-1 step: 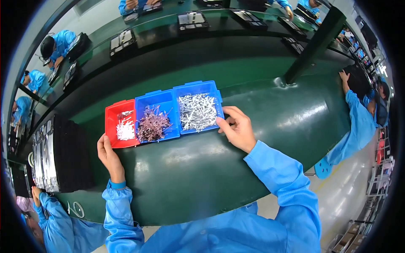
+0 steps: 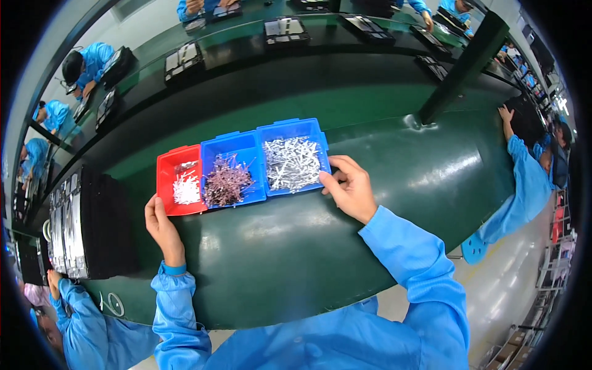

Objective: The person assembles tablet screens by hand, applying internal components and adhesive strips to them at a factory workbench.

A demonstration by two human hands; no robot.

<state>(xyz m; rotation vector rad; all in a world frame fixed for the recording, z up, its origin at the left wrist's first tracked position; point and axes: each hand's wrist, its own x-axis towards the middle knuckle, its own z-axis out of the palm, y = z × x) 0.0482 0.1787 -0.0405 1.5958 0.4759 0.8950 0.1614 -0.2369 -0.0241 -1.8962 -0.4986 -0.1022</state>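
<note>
Nothing has shifted since the earlier frame, which shows the same instant: both hands and all three bins keep their places. Three small plastic parts bins stand side by side, touching, on a dark green conveyor belt [image 2: 296, 259]. At the person's left, the red bin [image 2: 168, 179] holds a small heap of white pins; the middle blue bin [image 2: 217, 151] holds a tangle of brownish metal parts; the right blue bin [image 2: 290, 131] holds a loose pile of silvery metal pieces. The left hand [image 2: 161, 225] lies at the near left corner of the red bin, thumb against its front edge, fingers extended and together; whether it grasps the rim cannot be told. The right hand [image 2: 350, 188] meets the near right corner of the right blue bin, fingers curled with their tips on the bin's rim, pinching nothing that can be made out. Both forearms wear light blue sleeves. Further to the person's left, a black tray stack [image 2: 108, 225] sits on the belt with a row of flat metallic plates [image 2: 65, 228] beside it. Other blue-clad workers stand along the line, one reaching onto the belt at far right.
</note>
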